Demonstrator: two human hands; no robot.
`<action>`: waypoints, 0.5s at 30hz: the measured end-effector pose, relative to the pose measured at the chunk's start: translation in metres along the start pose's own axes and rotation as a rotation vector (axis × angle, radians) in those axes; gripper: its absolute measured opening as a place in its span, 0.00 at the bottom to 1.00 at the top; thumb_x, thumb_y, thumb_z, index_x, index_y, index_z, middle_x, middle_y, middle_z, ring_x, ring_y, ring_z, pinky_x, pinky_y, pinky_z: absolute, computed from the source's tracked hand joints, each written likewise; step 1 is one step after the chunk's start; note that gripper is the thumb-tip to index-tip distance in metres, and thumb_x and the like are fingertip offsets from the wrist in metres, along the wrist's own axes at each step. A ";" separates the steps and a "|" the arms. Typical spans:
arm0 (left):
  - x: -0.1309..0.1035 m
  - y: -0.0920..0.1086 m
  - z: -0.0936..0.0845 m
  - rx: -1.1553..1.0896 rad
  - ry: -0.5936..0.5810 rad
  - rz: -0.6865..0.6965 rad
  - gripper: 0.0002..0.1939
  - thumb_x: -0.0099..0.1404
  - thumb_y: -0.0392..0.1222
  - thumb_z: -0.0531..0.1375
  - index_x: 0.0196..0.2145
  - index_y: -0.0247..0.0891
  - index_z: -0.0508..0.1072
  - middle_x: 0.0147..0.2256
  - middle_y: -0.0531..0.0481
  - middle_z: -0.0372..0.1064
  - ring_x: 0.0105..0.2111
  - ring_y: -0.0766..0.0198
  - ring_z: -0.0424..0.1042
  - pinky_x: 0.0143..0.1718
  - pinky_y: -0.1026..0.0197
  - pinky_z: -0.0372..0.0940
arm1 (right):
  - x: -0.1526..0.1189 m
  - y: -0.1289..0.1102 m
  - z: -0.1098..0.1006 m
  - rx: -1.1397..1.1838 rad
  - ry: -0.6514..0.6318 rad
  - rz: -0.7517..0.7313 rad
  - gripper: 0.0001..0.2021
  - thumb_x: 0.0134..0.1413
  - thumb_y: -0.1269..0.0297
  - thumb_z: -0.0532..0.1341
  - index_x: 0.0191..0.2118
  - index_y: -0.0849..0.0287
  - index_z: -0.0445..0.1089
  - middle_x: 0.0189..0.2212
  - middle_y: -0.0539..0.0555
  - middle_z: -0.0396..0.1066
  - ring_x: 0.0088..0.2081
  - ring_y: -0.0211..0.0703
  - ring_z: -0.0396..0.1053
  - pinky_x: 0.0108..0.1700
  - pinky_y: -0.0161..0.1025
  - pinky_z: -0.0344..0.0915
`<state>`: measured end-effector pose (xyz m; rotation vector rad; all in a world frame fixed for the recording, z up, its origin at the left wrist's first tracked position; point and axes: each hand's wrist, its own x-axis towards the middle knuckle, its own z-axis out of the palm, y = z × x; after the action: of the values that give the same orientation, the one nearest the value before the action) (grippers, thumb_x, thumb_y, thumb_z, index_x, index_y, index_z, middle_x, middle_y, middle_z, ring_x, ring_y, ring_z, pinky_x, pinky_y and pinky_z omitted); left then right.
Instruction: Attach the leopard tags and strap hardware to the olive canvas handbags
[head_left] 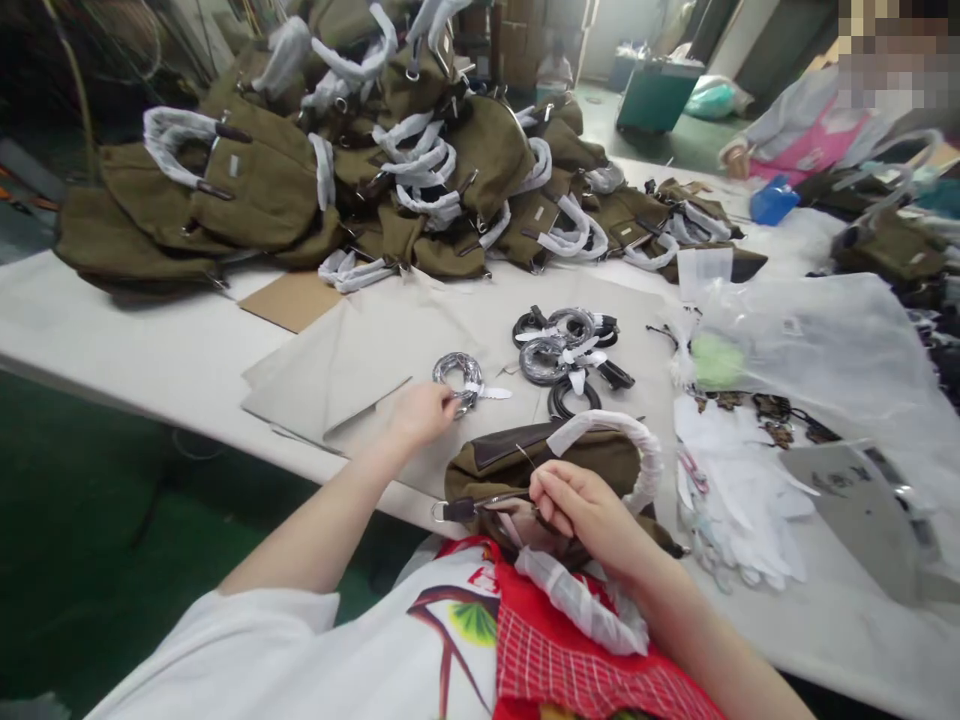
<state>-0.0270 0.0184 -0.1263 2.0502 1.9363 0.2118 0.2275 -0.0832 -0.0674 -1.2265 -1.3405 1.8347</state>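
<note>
My left hand (426, 414) is closed on the near edge of a plastic-wrapped coiled strap (450, 366) with a white band, at the table's front. My right hand (571, 505) pinches a thin dark cord (526, 458), whose tip sticks up past the fingers. Under that hand an olive handbag (607, 462) lies at the table edge against my body, its zipped mouth partly open. Its handles (643, 450) are wrapped in white. Several more coiled straps (546, 360) lie just beyond the bag.
A large heap of olive handbags (262, 185) covers the back of the table. Grey sheets (352, 370) lie to the left. On the right are clear plastic bags (810, 330), white tags (739, 490) and a grey board (855, 510). Another person (806, 135) stands at far right.
</note>
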 end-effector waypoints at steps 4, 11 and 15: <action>-0.001 0.021 0.019 -0.041 -0.019 -0.067 0.13 0.61 0.49 0.58 0.30 0.36 0.75 0.37 0.37 0.75 0.42 0.46 0.74 0.43 0.51 0.66 | 0.003 0.000 0.003 0.008 0.015 0.010 0.18 0.61 0.49 0.55 0.31 0.61 0.67 0.20 0.45 0.62 0.17 0.28 0.51 0.20 0.30 0.44; 0.010 0.030 0.013 -0.296 -0.085 -0.118 0.07 0.60 0.41 0.56 0.27 0.36 0.71 0.33 0.40 0.76 0.38 0.52 0.75 0.41 0.55 0.67 | 0.004 0.002 0.005 0.041 0.057 -0.015 0.19 0.59 0.48 0.56 0.30 0.61 0.67 0.19 0.45 0.62 0.16 0.28 0.50 0.19 0.30 0.44; -0.007 0.036 -0.008 -0.582 -0.272 -0.065 0.11 0.64 0.44 0.51 0.33 0.36 0.69 0.28 0.47 0.76 0.25 0.64 0.74 0.29 0.64 0.68 | 0.008 0.002 0.006 0.048 0.097 -0.019 0.18 0.58 0.49 0.57 0.30 0.61 0.67 0.18 0.44 0.61 0.15 0.27 0.48 0.18 0.30 0.43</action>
<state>0.0038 0.0117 -0.1064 1.5428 1.5417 0.4030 0.2186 -0.0802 -0.0719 -1.2573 -1.2447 1.7610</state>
